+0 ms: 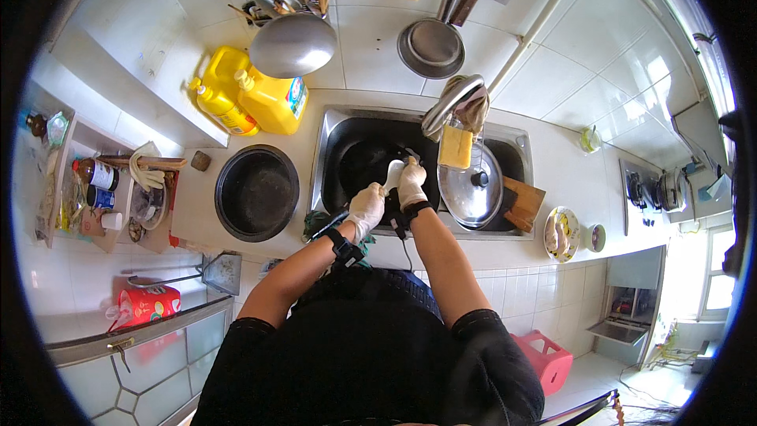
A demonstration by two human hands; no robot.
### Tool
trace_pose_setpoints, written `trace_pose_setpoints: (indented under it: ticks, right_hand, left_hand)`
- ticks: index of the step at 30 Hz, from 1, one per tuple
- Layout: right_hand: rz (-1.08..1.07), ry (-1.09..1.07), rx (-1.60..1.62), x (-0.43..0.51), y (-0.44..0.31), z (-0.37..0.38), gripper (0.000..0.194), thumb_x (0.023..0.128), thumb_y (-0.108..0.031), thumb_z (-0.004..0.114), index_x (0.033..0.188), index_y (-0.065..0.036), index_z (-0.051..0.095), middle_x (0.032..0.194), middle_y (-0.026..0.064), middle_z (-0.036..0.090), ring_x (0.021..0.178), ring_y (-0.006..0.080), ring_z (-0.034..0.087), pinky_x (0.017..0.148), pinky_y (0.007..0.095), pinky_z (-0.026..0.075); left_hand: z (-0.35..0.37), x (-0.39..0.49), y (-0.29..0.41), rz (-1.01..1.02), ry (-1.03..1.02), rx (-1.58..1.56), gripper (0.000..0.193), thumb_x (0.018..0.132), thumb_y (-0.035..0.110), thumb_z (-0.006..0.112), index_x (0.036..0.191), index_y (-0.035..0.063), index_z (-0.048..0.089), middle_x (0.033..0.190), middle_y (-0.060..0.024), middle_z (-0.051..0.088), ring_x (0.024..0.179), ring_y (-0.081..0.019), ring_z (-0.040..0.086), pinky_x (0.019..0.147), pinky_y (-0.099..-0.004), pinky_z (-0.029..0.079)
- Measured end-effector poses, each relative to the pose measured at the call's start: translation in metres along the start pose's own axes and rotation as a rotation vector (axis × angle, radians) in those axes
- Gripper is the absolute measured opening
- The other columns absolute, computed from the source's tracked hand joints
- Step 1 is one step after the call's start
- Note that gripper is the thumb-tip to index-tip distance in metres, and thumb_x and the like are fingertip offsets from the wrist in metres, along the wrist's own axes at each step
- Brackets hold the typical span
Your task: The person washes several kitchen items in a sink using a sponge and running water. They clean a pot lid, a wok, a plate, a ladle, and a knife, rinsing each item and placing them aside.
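Observation:
Both my hands wear pale gloves and are close together over the left bowl of the steel sink [317,148]. My left hand [366,207] is closed around the narrow end of a white spoon-like utensil [394,174], its broad end pointing up and away from me. My right hand [412,180] is just right of that broad end, fingers curled. A small greyish thing shows at its fingertips, too indistinct to name, and its grip is unclear. Beneath them is a dark round pan or basin [361,157], its details lost in shadow.
A glass lid [473,189], cutting board [525,204] and yellow sponge [455,148] on a rack by the faucet [452,103] crowd the right bowl. Left stands a black pot [257,192], with yellow detergent jugs [269,100] behind. A plate of raw meat [559,234] sits right.

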State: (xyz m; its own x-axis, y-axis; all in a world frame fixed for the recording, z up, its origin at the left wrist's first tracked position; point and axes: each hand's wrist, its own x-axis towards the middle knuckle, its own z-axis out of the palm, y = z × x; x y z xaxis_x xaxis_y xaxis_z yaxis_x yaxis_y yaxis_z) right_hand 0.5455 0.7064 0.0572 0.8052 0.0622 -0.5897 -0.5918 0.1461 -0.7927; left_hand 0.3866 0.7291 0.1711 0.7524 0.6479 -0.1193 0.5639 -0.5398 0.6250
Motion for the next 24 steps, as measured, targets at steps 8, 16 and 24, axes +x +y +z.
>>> trace_pose_setpoints:
  ticks: [8, 16, 24]
  right_hand:
    - [0.409, -0.556, 0.346, -0.022, -0.054, -0.009, 0.026, 0.091, -0.032, 0.055, 0.088, -0.007, 0.061, 0.085, 0.0103, 0.066, 0.072, 0.0212, 0.063, 0.064, 0.0377, 0.054]
    - [-0.224, -0.697, -0.542, -0.044, -0.067, 0.0, 0.019, 0.08, -0.003, 0.067, 0.097, -0.005, 0.06, 0.081, 0.004, 0.061, 0.069, 0.0146, 0.058, 0.062, 0.0304, 0.05]
    - [-0.645, -0.266, -0.735, -0.06, -0.032, 0.009, 0.033, 0.076, -0.017, 0.073, 0.104, -0.005, 0.059, 0.093, 0.0096, 0.063, 0.086, 0.0207, 0.061, 0.079, 0.0299, 0.05]
  left_hand:
    - [-0.028, 0.014, -0.053, -0.127, -0.568, -0.502, 0.055, 0.096, 0.051, 0.035, 0.089, 0.0079, 0.069, 0.06, 0.0018, 0.046, 0.049, -0.0105, 0.035, 0.047, -0.0247, 0.032]
    - [-0.01, 0.017, -0.034, -0.068, -0.168, -0.136, 0.035, 0.09, 0.034, 0.05, 0.082, 0.0025, 0.062, 0.083, -0.0208, 0.066, 0.082, -0.0389, 0.063, 0.072, -0.0467, 0.048]
    - [-0.023, 0.006, -0.008, -0.028, -0.036, 0.09, 0.028, 0.088, 0.03, 0.053, 0.087, 0.0029, 0.058, 0.078, -0.0226, 0.065, 0.075, -0.0402, 0.063, 0.068, -0.0495, 0.05]
